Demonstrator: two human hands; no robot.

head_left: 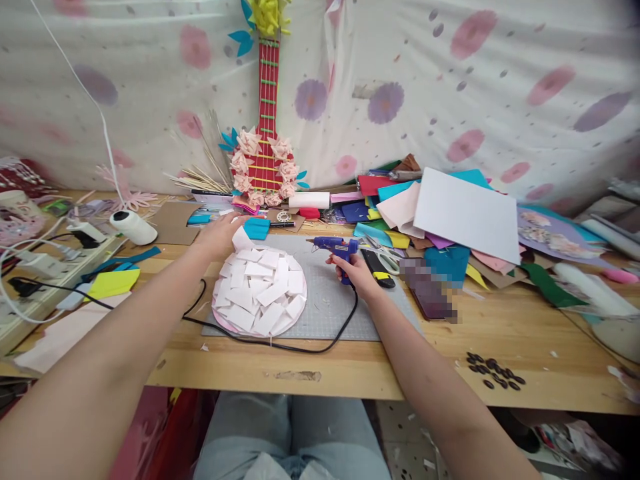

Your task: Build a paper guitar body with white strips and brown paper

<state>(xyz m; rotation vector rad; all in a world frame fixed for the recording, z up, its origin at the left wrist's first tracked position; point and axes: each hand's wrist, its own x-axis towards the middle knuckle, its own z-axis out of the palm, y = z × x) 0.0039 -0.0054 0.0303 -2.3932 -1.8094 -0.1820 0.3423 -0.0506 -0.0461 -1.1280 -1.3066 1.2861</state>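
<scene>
My right hand (353, 270) is closed round a blue hot glue gun (337, 248), whose nozzle points left over the grey cutting mat (325, 300). Its black cord loops forward across the mat. On the mat's left part lies a round piece (260, 290) covered with overlapping white paper strips, with a pink edge showing. At its far left edge, my left hand (224, 230) reaches over with bent fingers against a raised white paper strip (243, 239); the thumb is hidden. Teal paper (257, 229) lies just right of those fingers.
A yellow-handled cutter (384, 279), scissors (387, 253) and a dark phone-like slab (427, 290) lie right of the mat. Coloured sheets pile up under a white board (467, 213). A flowered paper guitar (267, 160) stands behind. Power strips (55, 283) sit left; dark beads (493, 370) lie front right.
</scene>
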